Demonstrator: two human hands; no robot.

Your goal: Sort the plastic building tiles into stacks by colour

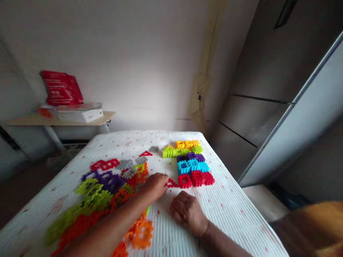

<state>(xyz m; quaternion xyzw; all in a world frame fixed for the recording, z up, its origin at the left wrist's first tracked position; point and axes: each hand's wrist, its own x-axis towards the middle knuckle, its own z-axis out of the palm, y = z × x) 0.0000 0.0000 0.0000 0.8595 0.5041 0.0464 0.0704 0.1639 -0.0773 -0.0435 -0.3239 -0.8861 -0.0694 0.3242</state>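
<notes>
My left hand [157, 184] reaches across from the left with its fingers closed at a red triangular building piece [172, 183], which pokes out past the fingertips. Its tip lies close to a red row of joined blocks [197, 179]. Nearer to me, my right hand [189, 212] rests curled on the white ribbed cover [227, 210]; its palm is hidden, so I cannot tell if anything is inside. Behind the red row stand light blue blocks [191, 165], purple blocks [191, 156], lime green blocks [175, 152] and yellow blocks [187, 144].
A loose heap of interlocking pieces spreads under and left of my left arm: purple [107, 180], lime green [92, 191], orange [143, 233], grey [125, 164] and red [105, 164]. A side table [32, 119] with a red bag [61, 87] stands back left.
</notes>
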